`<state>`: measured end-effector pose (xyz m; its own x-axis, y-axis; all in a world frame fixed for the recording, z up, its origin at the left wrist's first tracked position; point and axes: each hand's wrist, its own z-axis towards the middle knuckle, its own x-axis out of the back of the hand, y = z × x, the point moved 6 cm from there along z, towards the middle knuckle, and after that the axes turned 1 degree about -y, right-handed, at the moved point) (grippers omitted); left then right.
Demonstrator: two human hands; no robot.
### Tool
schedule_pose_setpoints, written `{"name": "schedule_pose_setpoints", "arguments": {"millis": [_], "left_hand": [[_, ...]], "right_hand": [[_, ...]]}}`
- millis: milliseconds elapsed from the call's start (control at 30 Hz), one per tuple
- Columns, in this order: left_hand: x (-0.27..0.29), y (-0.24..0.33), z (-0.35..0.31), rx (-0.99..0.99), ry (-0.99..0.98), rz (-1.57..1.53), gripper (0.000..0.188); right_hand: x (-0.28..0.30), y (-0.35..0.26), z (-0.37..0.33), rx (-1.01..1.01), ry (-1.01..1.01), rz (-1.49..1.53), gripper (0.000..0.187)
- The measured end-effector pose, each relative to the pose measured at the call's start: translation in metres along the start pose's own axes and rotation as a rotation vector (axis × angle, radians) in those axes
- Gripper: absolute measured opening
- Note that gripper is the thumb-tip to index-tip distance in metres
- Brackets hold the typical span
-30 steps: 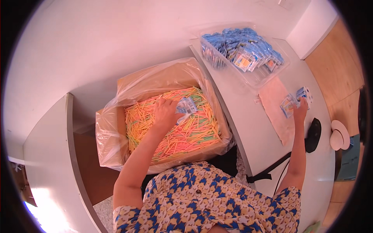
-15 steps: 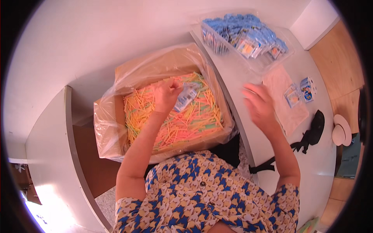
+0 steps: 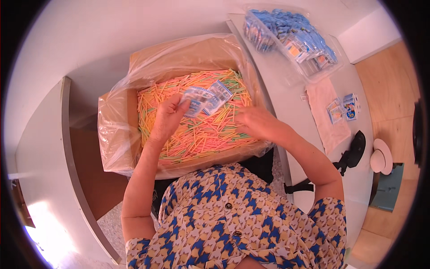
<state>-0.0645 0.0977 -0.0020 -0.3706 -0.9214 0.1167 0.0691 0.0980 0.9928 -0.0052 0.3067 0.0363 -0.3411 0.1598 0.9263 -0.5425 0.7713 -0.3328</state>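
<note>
My left hand point(image 3: 168, 117) pinches a small clear plastic packet point(image 3: 193, 99) with blue print, held above the left-middle of a cardboard box. Just beyond it, a second packet point(image 3: 219, 95) of the same look lies over the sticks, overlapping the first. Loose thin sticks point(image 3: 197, 143) in pink, yellow, orange and green fill the box. At the box's right side, my right hand point(image 3: 259, 123) reaches down to the sticks with its fingers curled together. What its fingertips hold, if anything, is hidden.
The cardboard box point(image 3: 117, 130) has a clear plastic liner over its rim. On the white table point(image 3: 286, 96) to the right stand a clear bin point(image 3: 309, 74) of blue packets, a pink cloth point(image 3: 327, 125), two small packs point(image 3: 342, 110) and a black strap point(image 3: 354, 150). A white panel point(image 3: 45, 148) curves at left.
My right hand has moved left from over the table to the sticks in the box. The packet at my left hand now shows more clearly, and the whole view has shifted slightly.
</note>
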Motion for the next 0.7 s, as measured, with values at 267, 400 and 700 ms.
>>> {"name": "schedule_pose_setpoints", "arguments": {"millis": [267, 400, 700], "left_hand": [[0.059, -0.007, -0.006, -0.038, 0.216, -0.009, 0.015], [0.075, -0.018, -0.009, -0.094, 0.358, -0.121, 0.013], [0.090, -0.014, -0.019, -0.188, 0.658, -0.062, 0.013]], "right_hand": [[-0.019, -0.060, 0.025, 0.159, -0.061, -0.067, 0.029], [-0.032, -0.087, 0.048, 0.306, 0.013, -0.178, 0.031], [-0.056, -0.125, 0.094, 0.394, 0.000, -0.163, 0.018]]}}
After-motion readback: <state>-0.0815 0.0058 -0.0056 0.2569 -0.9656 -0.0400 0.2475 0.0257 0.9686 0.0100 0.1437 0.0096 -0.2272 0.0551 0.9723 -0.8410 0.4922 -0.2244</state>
